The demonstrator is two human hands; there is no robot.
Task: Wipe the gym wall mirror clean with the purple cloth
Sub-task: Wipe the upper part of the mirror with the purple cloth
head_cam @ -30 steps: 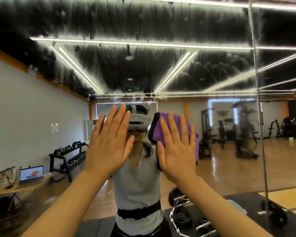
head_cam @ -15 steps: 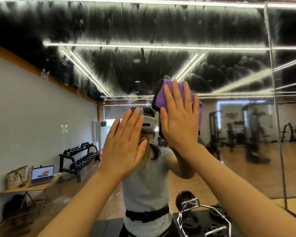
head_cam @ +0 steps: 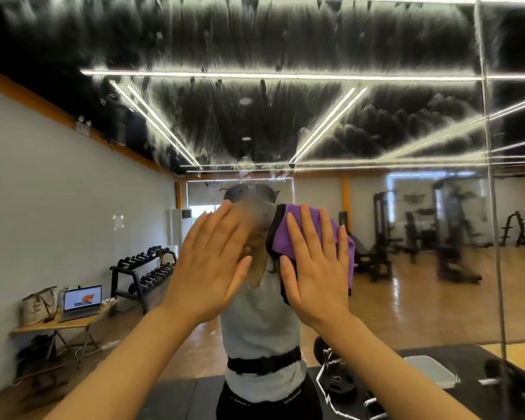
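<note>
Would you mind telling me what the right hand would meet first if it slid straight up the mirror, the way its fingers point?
Probably the smeary residue above: the right hand presses the purple cloth flat on the mirror.

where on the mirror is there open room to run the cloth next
Free glass lies above both hands up to the streaky top of the mirror, and right of the purple cloth out to the vertical seam. It is crowded between the left hand and right hand.

Right hand (head_cam: 314, 268) covers most of the purple cloth (head_cam: 311, 234); both forearms cut off below.
</note>
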